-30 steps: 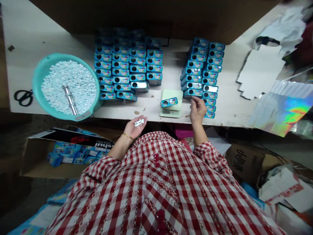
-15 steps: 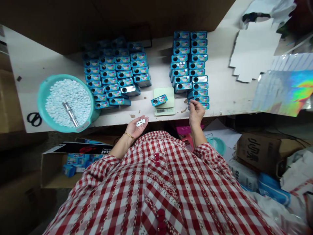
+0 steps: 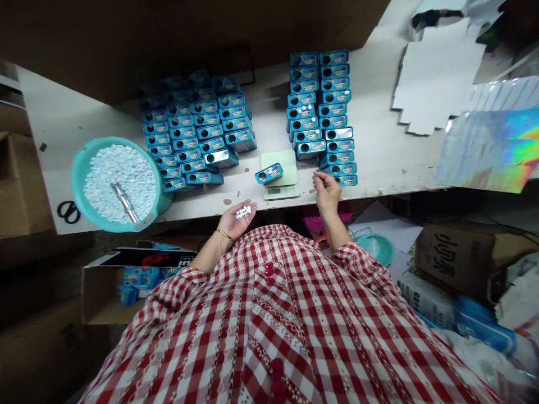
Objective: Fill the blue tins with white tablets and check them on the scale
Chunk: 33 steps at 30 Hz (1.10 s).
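Cups pellets (image 3: 241, 213) in left hand (image 3: 231, 223), fingers open. Holds right hand (image 3: 329, 194) near scale (image 3: 288, 160), fingers drawn together, grip impossible to tell. Seems mid-weighing, with tin (image 3: 274, 174) on scale; calls for careful pellet-by-pellet adjustment.

Dim overall; I see brighter, soft light on the bench (image 3: 269, 106), deep shadow beneath the overhang, rainbow glare at right, and stretched, smeared edges.

Black scissor handles (image 3: 68, 212) lie at the desk's (image 3: 379, 151) left end; white cutout card (image 3: 438, 78) and an iridescent sheet (image 3: 488, 148) at its right; a teal basin (image 3: 384, 251) below.
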### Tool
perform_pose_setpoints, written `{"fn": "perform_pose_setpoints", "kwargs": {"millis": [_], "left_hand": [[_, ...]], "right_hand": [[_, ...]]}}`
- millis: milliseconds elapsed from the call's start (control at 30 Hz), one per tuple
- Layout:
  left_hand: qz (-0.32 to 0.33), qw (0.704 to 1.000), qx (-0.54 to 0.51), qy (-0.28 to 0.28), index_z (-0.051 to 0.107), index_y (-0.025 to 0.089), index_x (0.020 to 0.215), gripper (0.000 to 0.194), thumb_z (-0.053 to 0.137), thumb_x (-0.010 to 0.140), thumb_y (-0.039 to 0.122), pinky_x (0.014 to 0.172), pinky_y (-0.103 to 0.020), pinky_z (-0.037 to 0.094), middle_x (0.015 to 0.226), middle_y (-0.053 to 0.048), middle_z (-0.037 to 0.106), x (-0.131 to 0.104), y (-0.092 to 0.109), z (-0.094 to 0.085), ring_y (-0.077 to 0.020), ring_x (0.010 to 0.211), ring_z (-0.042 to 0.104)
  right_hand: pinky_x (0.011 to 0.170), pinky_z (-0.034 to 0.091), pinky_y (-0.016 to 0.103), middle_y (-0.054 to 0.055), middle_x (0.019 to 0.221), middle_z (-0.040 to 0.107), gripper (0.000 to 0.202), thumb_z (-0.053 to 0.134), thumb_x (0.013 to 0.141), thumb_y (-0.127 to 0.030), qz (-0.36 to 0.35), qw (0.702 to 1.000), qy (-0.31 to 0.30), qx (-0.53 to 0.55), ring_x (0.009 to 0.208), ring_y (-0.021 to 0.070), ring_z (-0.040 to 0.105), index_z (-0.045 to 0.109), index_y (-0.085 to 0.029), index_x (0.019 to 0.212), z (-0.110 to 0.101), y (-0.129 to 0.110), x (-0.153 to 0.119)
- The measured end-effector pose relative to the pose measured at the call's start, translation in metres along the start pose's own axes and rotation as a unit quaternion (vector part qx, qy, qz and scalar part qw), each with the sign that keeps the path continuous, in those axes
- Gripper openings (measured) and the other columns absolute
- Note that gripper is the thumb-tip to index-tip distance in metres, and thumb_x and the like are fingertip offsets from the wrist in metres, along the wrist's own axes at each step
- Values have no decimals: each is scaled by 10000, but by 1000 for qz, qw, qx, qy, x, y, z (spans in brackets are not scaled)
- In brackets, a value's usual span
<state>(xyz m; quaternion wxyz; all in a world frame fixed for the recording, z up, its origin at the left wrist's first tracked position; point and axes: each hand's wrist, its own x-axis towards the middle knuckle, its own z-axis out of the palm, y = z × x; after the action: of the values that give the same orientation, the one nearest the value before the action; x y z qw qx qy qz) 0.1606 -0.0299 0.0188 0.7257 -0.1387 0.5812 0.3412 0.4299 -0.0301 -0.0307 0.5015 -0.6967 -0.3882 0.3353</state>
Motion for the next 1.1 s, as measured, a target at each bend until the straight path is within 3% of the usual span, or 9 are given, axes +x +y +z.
{"fn": "perform_pose_setpoints", "kwargs": {"millis": [100, 200, 400, 567, 667, 767, 833, 1000, 1100], "left_hand": [[0, 1000, -7, 5, 611, 62, 1078, 282, 442, 860, 118, 671, -252, 574, 855, -143, 693, 1, 0, -1, -183, 794, 685], [4, 1000, -17, 10, 608, 59, 1093, 295, 435, 861, 116, 679, -250, 571, 850, -144, 692, 1, 1, -3, -184, 808, 683], [8, 999, -43, 4, 616, 58, 1051, 271, 426, 869, 120, 677, -248, 572, 827, -139, 689, -1, 3, -12, -179, 786, 685], [-1, 998, -54, -9, 618, 78, 1056, 272, 424, 874, 138, 652, -260, 572, 814, -127, 687, -1, 6, -8, -174, 754, 683], [18, 998, -57, -32, 622, 83, 1051, 274, 424, 889, 180, 645, -252, 563, 781, -115, 683, 4, 16, 5, -161, 722, 674], [35, 996, -59, -58, 621, 76, 1051, 284, 422, 897, 208, 643, -237, 550, 759, -108, 678, 10, 28, 21, -150, 711, 664], [39, 995, -59, -67, 620, 68, 1050, 287, 420, 899, 209, 647, -228, 542, 748, -105, 674, 13, 33, 29, -144, 711, 660], [32, 994, -65, -79, 627, 55, 987, 273, 419, 900, 207, 654, -220, 537, 723, -106, 669, 12, 28, 38, -143, 716, 657], [24, 994, -66, -88, 629, 56, 910, 255, 420, 897, 201, 645, -222, 539, 708, -111, 670, 12, 22, 38, -146, 706, 658]], "right_hand": [[677, 538, 297, 39, 869, 639, 227, 554, 801, -335, -27, 999, 4, -20, 772, 153, 606, 688, -187, 910, 5, -11, 2], [721, 534, 319, 58, 892, 659, 225, 537, 831, -338, -99, 992, -33, -65, 830, 177, 618, 689, -194, 914, 12, -25, 4], [932, 467, 405, 94, 1051, 644, 256, 470, 893, -314, -233, 938, -175, -190, 1021, 223, 583, 641, -219, 1059, 35, -46, 9], [1014, 411, 436, 98, 1283, 532, 476, 562, 837, -330, -245, 904, -271, -222, 1204, 242, 482, 476, -222, 1292, 47, -41, 29], [992, 426, 424, 96, 1303, 514, 538, 589, 821, -358, -255, 894, -302, -209, 1194, 239, 489, 436, -225, 1319, 50, -42, 38], [972, 414, 424, 99, 1227, 557, 376, 526, 871, -339, -302, 877, -284, -241, 1141, 245, 500, 532, -215, 1226, 55, -54, 38], [917, 425, 418, 101, 1115, 600, 282, 484, 896, -308, -330, 850, -285, -295, 1038, 247, 522, 603, -202, 1128, 60, -62, 37], [816, 430, 369, 103, 1000, 603, 252, 418, 916, -214, -383, 762, -346, -391, 866, 215, 504, 657, -179, 986, 69, -65, 40], [805, 441, 359, 116, 975, 599, 261, 405, 916, -194, -394, 762, -346, -380, 856, 211, 508, 660, -155, 951, 75, -68, 35]]}}
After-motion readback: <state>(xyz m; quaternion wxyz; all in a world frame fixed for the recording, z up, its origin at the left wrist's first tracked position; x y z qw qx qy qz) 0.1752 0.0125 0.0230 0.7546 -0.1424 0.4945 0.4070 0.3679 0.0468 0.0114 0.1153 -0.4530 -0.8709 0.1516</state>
